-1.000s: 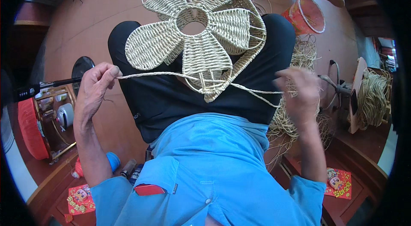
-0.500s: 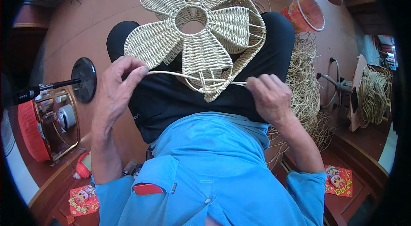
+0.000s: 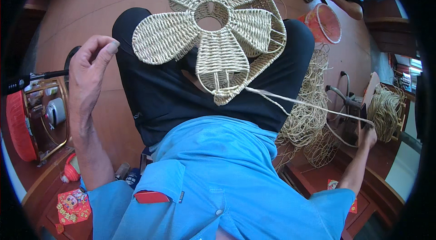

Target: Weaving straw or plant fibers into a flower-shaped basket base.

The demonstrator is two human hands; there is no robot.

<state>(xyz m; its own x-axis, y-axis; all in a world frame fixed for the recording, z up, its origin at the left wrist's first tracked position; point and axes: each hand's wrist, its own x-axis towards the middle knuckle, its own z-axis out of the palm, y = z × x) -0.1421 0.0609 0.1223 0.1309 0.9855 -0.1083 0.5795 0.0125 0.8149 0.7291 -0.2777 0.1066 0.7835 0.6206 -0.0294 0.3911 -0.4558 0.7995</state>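
Note:
A woven flower-shaped piece (image 3: 222, 58) in pale twisted cord lies across my dark-trousered knees, with several petals round an open central ring. Its near petal has bare ribs inside a hoop, joined to the corner of a woven frame behind. From that corner a pale cord (image 3: 313, 105) stretches taut to the far right. My right hand (image 3: 368, 136) is closed on this cord, arm extended to the side. Off to the left of the weaving, my left hand (image 3: 88, 67) is raised, thumb and fingers pinched together, no cord showing in them.
Tangled cord (image 3: 306, 103) heaps on the floor beside my right knee. Further right is a hanging cord bundle (image 3: 386, 113) by a metal-legged stand. A red bucket (image 3: 324, 24) lies beyond, near another person's feet and hands. A red-covered round object (image 3: 20, 126) stands left.
My right hand has swung far out to the right, drawing the cord through the near corner. My left hand has let the cord go and moved left and up.

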